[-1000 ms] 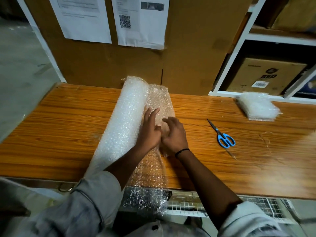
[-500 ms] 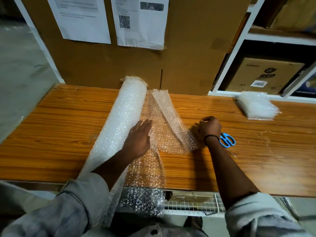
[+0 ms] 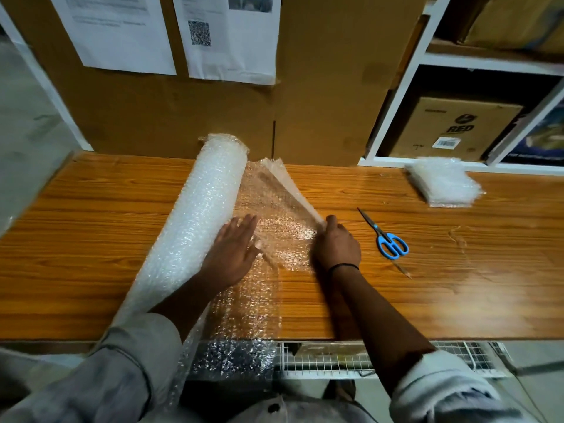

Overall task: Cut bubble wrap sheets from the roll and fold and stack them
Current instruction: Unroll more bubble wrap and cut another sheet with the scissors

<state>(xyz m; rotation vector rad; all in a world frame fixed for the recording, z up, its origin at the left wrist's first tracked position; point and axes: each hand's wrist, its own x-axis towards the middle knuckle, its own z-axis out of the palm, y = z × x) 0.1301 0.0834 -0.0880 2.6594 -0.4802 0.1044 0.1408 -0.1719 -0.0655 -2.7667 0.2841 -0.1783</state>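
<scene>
The roll (image 3: 195,221) lies across the table (image 3: 91,239), its loose sheet (image 3: 274,215) uncut. A stack (image 3: 442,183) at far right shows sheets finished. Left hand (image 3: 232,254) presses flat, unclenched; right hand (image 3: 337,245) pinches the sheet's edge. Scissors (image 3: 387,238) lie unused.

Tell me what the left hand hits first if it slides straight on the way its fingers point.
The left hand points away and slightly right, along the roll. It would probably ride over the unrolled sheet toward the cardboard wall; depth is uncertain.
</scene>
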